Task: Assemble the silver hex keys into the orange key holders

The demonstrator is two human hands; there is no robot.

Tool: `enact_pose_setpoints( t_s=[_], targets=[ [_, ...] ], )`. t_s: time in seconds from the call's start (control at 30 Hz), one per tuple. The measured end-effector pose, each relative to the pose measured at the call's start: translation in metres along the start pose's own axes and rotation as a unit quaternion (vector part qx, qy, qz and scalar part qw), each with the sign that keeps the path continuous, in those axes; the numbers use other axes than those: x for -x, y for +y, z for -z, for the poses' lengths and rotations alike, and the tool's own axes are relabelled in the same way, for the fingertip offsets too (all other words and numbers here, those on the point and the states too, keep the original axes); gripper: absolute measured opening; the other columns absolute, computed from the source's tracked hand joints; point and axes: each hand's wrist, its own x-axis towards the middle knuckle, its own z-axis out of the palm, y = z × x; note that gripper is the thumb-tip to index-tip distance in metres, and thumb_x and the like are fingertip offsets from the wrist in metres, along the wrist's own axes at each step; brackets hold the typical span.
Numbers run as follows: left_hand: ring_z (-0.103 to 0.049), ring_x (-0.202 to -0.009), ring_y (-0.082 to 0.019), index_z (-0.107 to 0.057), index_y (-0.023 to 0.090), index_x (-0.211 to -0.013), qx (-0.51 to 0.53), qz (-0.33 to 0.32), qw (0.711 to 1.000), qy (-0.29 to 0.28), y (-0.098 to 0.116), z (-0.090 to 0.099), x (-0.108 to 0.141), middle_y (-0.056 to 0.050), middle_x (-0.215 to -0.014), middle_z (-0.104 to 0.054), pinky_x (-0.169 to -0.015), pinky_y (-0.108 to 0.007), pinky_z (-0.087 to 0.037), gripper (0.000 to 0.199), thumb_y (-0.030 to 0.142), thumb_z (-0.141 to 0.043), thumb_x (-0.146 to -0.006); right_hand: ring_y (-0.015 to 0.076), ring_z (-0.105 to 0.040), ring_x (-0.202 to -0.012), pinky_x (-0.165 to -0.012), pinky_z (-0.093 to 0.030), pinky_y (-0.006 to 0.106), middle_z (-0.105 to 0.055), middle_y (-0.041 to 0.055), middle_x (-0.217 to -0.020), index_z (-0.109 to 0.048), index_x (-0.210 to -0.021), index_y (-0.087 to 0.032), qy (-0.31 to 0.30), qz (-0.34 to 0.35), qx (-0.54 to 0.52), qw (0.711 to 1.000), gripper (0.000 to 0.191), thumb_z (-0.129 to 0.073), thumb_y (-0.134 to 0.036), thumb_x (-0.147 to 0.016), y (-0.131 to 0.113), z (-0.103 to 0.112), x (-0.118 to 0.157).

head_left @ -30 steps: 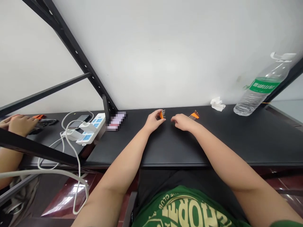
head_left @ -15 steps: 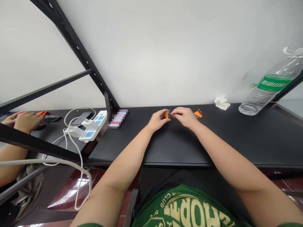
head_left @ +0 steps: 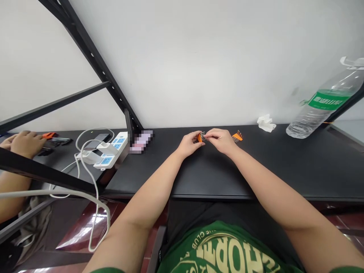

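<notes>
My left hand (head_left: 189, 144) is closed around an orange hex key holder (head_left: 199, 138), with thumb and fingers at its two ends. Several thin metal hex keys (head_left: 203, 135) stick out of the holder toward the right. My right hand (head_left: 221, 139) is pinched at the ends of these keys, its fingertips seemingly on one hex key; the fingers partly hide it. Just right of that hand, a second orange holder (head_left: 237, 137) with several hex keys lies on the black table (head_left: 210, 174).
A large water bottle (head_left: 318, 104) and a crumpled tissue (head_left: 266, 123) stand at the back right. Left are a blurred-out pinkish item (head_left: 141, 141), a power strip (head_left: 115, 149) with white cables, a phone (head_left: 98, 141) and a black metal frame (head_left: 102, 68). Beyond it, another person's hands (head_left: 25, 144) work near orange-handled tools.
My hands stay almost in place, with the right fingertips shifting very slightly at the keys. The other person's hands on the left have moved a little to the left.
</notes>
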Motion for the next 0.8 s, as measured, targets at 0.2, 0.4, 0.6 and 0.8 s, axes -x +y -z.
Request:
enact_pose_setpoints(
  t_s=[0.2, 0.4, 0.6, 0.8],
  targets=[
    [-0.071, -0.112, -0.026, -0.065, 0.013, -0.132, 0.004, -0.005, 1.0, -0.026, 0.003, -0.001, 0.001, -0.013, -0.125, -0.071, -0.107, -0.044, -0.057, 0.063, 0.026, -0.085, -0.074, 0.018, -0.072, -0.087, -0.085, -0.057, 0.033, -0.076, 0.0046, -0.095, -0.082, -0.088, -0.022, 0.004, 0.0, 0.001, 1.0, 0.019, -0.063, -0.022, -0.09, -0.001, 0.001, 0.0],
    [-0.071, -0.112, -0.028, -0.062, 0.009, -0.134, 0.041, 0.011, 0.998, -0.036, 0.005, -0.001, 0.002, -0.016, -0.124, -0.071, -0.107, -0.047, -0.057, 0.068, 0.027, -0.086, -0.073, 0.0171, -0.072, -0.085, -0.081, -0.058, 0.031, -0.076, 0.0038, -0.094, -0.082, -0.088, -0.021, -0.016, -0.033, -0.043, 0.998, 0.019, -0.063, -0.021, -0.087, -0.002, -0.001, 0.001],
    [-0.072, -0.111, -0.027, -0.063, 0.011, -0.132, 0.051, 0.026, 0.998, -0.035, 0.005, 0.0, 0.002, -0.014, -0.124, -0.071, -0.108, -0.046, -0.056, 0.067, 0.024, -0.087, -0.071, 0.0176, -0.072, -0.088, -0.084, -0.058, 0.032, -0.076, 0.0043, -0.096, -0.082, -0.089, -0.022, -0.023, -0.023, -0.04, 0.999, 0.019, -0.063, -0.022, -0.088, 0.0, 0.0, 0.001],
    [-0.072, -0.11, -0.027, -0.063, 0.011, -0.134, 0.039, 0.017, 0.998, -0.035, 0.004, 0.001, 0.003, -0.014, -0.124, -0.072, -0.107, -0.047, -0.056, 0.069, 0.025, -0.086, -0.07, 0.0163, -0.071, -0.087, -0.085, -0.057, 0.03, -0.075, 0.0043, -0.098, -0.084, -0.093, -0.023, -0.063, -0.036, -0.052, 0.996, 0.022, -0.063, -0.021, -0.086, 0.008, -0.001, 0.002]
  ],
)
